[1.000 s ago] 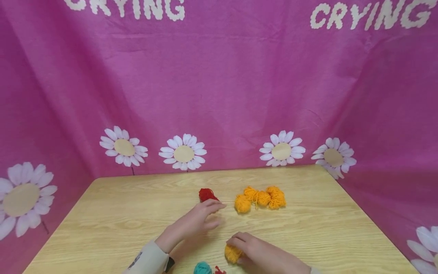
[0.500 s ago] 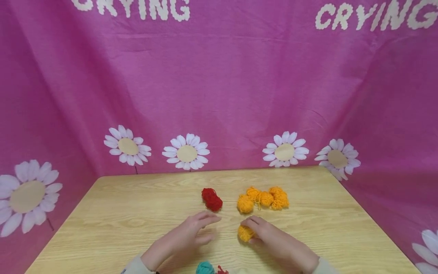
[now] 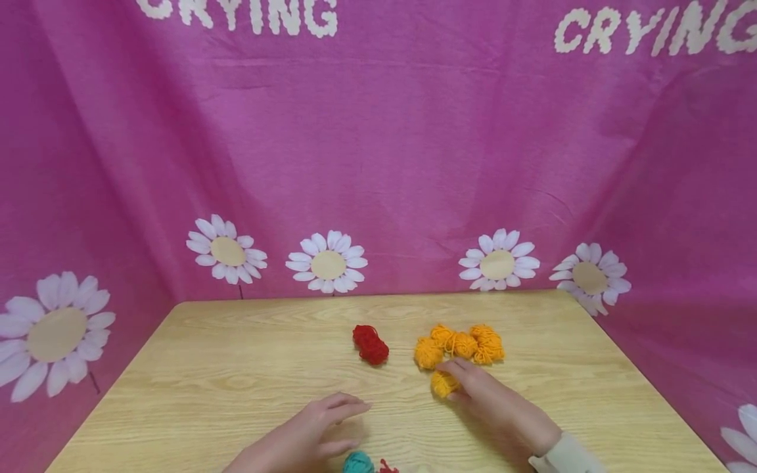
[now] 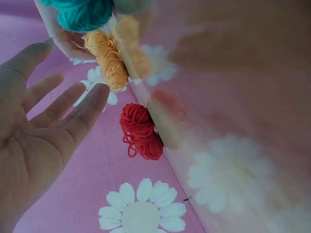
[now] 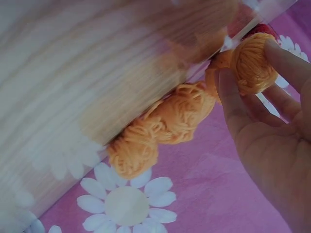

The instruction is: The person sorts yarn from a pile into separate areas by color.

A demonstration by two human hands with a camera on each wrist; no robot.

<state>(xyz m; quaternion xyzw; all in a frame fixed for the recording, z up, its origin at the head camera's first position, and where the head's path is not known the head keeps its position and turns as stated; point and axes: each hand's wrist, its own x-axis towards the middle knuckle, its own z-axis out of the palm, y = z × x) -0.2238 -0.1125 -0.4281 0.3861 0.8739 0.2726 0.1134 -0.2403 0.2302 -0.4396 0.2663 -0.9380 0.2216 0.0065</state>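
Overall, fills most of the head view with a magenta cloth backdrop [image 3: 384,144], lightly creased and hung along the back and both sides. Spreads below it a pale wood-grain tabletop [image 3: 236,355], running back toward the cloth. Reads CRYING twice along the top in white lettering [image 3: 296,16], partly cut off by the upper edge. Lower on the cloth, shows white daisy prints [image 3: 499,265] with pale yellow centres, two of them just above the middle of the table's far edge.

Over the near part of the table, holds the left hand [image 3: 310,427] with fingers spread apart, palm visible in the left wrist view. Reaches farther forward with the right hand [image 3: 481,389], thumb and fingers curled, a cream sleeve [image 3: 566,453] at the wrist.

Near the back, groups four orange yarn bundles [image 3: 464,345] in an uneven row, to the right of centre. Left of these, well apart from both hands, lies a lumpy red yarn skein [image 3: 371,345]. Pinches in the right hand a single orange yarn ball [image 3: 442,385], just in front of the leftmost bundle; cannot tell whether touching it. At the bottom edge, nearest the left thumb, shows part of a teal yarn ball [image 3: 358,462], then beside it a scrap of red yarn [image 3: 387,468].
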